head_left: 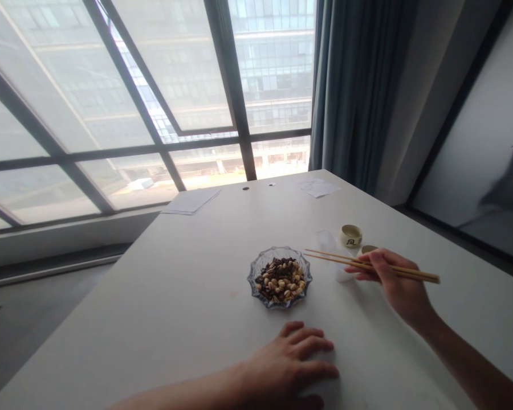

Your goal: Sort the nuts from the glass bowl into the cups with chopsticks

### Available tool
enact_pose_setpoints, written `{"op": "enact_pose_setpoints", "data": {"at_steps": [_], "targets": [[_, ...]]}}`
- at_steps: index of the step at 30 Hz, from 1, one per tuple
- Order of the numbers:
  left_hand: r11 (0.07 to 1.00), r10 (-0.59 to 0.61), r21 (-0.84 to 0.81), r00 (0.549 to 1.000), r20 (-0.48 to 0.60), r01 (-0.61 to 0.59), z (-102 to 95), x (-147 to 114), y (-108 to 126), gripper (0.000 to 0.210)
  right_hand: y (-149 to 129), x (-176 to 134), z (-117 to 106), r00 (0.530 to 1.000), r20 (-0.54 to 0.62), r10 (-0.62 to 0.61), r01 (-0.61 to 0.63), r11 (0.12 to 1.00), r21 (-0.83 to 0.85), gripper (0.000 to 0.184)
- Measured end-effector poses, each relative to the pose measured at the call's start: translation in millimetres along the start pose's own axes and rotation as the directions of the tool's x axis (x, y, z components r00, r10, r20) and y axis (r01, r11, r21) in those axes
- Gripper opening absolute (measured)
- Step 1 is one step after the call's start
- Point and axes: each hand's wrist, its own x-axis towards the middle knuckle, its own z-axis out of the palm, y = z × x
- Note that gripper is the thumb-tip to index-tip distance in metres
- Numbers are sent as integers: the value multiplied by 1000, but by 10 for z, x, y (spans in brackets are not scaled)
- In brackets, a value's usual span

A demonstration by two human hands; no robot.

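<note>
Between the fingers of my right hand point(399, 285) is a pair of wooden chopsticks point(410, 273), their tips pointing left, close to the rim of a glass bowl. The scalloped glass bowl point(277, 303) holds a mix of pistachios point(284, 285) and dark seeds point(277, 267). My left hand point(297, 356) rests on the table in front of the bowl, fingers spread, nothing in it. Just beyond my right hand stand a small cream cup point(350, 236) with a dark character and a second cup point(369, 249), partly hidden by the hand. Clear plastic items point(344, 274) lie beneath the chopsticks.
The white table point(175, 307) stretches toward large windows. Paper sheets point(192, 200) lie at its far left and another sheet point(318, 187) at its far right. A blue-grey curtain point(354, 97) hangs behind the far right corner. A dark chair point(508, 182) appears at the right.
</note>
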Motion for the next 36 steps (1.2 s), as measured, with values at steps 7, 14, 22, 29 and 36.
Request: {"op": "enact_pose_setpoints", "data": {"at_steps": [7,14,22,29,36], "targets": [[1000,8,6,1000,-14,-8,11,-4,1,43,192,-117,197,983,174,51,-40,997,-66,43],[996,52,72,999,-14,-51,1,1,-37,38,273,-98,301,960,267,81,-44,989,-143,45],[998,17,59,1000,25,-19,21,7,-29,40,309,-140,371,952,305,10,49,981,-186,42],[1000,12,25,1000,19,-13,-22,-15,-11,47,153,-167,305,980,179,-89,120,978,-171,39],[1000,8,3,1000,11,-8,-25,-16,-3,45,130,152,-255,955,-196,-222,156,940,-303,37]]}}
